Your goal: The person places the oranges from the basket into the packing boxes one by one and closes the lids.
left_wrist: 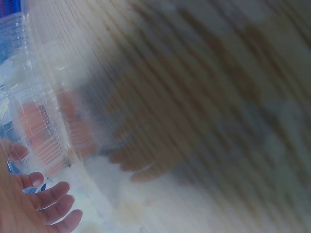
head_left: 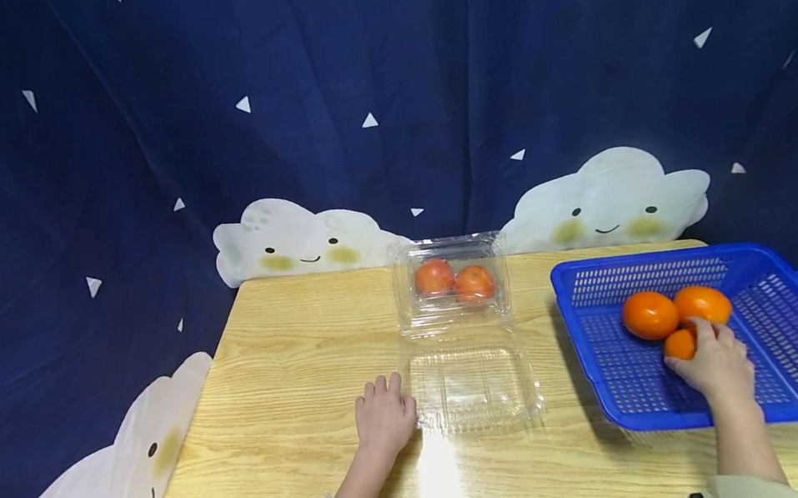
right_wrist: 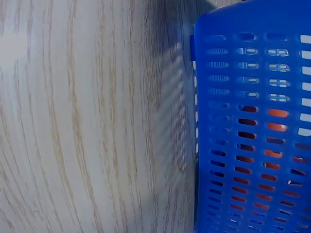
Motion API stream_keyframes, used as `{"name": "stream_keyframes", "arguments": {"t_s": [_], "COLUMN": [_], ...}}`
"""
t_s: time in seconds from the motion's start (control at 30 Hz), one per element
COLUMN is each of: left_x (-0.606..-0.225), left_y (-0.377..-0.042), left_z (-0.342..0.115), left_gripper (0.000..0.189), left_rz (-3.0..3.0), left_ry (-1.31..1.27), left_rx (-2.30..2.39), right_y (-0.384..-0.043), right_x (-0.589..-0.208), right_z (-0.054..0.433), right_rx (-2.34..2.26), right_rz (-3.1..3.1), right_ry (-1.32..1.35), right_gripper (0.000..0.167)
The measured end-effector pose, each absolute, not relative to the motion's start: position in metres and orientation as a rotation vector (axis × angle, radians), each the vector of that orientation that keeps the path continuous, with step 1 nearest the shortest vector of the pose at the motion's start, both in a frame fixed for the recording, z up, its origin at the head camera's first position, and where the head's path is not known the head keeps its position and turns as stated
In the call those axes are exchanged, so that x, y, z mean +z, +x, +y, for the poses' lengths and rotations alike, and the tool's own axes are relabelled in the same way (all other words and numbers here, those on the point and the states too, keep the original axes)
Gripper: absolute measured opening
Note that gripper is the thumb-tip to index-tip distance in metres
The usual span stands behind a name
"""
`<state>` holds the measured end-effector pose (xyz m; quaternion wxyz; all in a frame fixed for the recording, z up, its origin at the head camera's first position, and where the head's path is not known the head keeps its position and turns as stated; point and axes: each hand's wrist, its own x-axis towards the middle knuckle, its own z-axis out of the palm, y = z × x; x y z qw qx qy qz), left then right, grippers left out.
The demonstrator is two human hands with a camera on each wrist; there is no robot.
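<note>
A clear plastic clamshell box [head_left: 478, 424] lies unfolded on the table, two red-orange round fruits [head_left: 435, 276] in its far half and nothing in its near half. My left hand [head_left: 385, 415] rests by the left edge of the near half, fingers loosely extended; the left wrist view also shows its fingers [left_wrist: 53, 195] relaxed. Inside the blue basket [head_left: 588, 359] on the right, my right hand [head_left: 721, 366] grips a smaller smooth orange fruit [head_left: 679, 346] between thumb and fingers. Two larger orange fruits [head_left: 650, 315] sit just behind it. The right wrist view does not show the hand.
The wooden table [head_left: 292, 356] reaches back to a dark blue curtain [head_left: 317, 83] with white cloud shapes. The basket's slotted side wall [right_wrist: 233, 145] stands up beside my right wrist, with orange showing through its holes.
</note>
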<state>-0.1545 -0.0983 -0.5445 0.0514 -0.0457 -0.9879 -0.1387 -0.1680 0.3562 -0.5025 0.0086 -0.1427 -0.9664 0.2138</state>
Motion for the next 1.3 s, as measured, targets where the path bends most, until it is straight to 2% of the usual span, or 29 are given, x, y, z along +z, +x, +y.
{"name": "stream_keyframes", "arguments": {"t_s": [0.97,1.3], "left_x": [-0.5479,-0.548], "left_y": [-0.1542,-0.1554], "left_z": [-0.0975,-0.0975], "left_gripper": [0.035,0.034], "left_rz": [-3.005,-3.006], "left_ry": [-0.127,-0.126], "left_rx": [-0.416,-0.398], "right_y": [-0.1649,-0.1669], "right_x": [-0.5015,-0.5016], "right_z": [0.3546,0.354], "right_rx": [0.667,0.673], "right_rz": [-2.991,-3.017], "right_ry": [-0.477,-0.49], "right_gripper": [0.062,0.066]}}
